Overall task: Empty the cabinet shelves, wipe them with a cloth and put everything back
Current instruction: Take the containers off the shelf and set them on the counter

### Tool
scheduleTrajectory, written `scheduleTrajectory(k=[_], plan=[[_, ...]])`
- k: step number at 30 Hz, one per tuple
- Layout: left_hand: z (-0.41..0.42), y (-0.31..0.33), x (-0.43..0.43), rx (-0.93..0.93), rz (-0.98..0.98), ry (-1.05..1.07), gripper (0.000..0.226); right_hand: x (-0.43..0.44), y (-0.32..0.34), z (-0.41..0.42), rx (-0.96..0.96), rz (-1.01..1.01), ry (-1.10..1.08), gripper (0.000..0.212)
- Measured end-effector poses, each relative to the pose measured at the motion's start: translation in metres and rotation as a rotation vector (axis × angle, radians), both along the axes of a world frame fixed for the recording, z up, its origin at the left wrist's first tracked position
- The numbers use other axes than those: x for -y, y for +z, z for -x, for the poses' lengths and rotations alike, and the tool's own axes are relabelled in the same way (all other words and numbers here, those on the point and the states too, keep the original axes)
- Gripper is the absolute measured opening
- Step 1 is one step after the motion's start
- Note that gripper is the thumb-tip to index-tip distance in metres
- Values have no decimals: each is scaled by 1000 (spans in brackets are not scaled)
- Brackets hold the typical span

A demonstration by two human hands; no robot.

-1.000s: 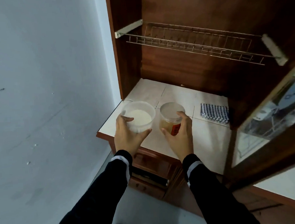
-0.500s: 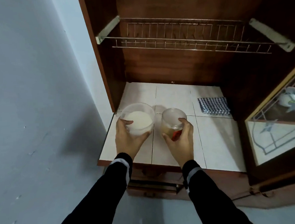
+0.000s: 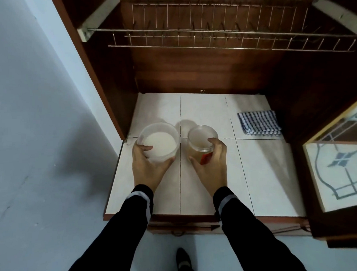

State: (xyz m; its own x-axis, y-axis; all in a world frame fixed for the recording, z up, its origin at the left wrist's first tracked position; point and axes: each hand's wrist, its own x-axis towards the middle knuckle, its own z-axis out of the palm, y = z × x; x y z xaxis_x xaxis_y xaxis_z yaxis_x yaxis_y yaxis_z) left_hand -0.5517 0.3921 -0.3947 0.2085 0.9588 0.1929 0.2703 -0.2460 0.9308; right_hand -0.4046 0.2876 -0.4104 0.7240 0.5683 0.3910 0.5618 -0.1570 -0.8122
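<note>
Cabinet (image 3: 191, 73): dark brown wood, open in front of you, standing against a pale wall on its left.
Tiled shelf (image 3: 267, 172): white tiles form the bottom surface; its front edge is nearest you.
Wire rack (image 3: 210, 37): metal dish rack spanning the cabinet above the tiles, side to side.
Door (image 3: 338, 169): patterned glass door swung open at the shelf's right edge.
Left hand (image 3: 146, 167): your fingers and thumb curl round the near side of a plastic tub (image 3: 159, 142), gripping it.
Right hand (image 3: 211, 166): wrapped round a small jar (image 3: 201, 142), with a fingertip up on the lid's rim.
Checked cloth (image 3: 259, 123): blue and white, folded, lying by the shelf's right edge towards the back, well apart from both containers.
Tub: clear, round, white contents, at the shelf's left edge about midway back.
Jar: clear lid, red label, just beside the tub on its right; you cannot tell whether either container rests on the tiles.
</note>
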Motion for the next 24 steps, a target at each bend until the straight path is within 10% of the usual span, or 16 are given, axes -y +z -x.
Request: scheduleTrajectory(k=[24], plan=[[-21,-27,-49,-69,-27,-134,77,-39,-21,-24,87,-33,0,78]])
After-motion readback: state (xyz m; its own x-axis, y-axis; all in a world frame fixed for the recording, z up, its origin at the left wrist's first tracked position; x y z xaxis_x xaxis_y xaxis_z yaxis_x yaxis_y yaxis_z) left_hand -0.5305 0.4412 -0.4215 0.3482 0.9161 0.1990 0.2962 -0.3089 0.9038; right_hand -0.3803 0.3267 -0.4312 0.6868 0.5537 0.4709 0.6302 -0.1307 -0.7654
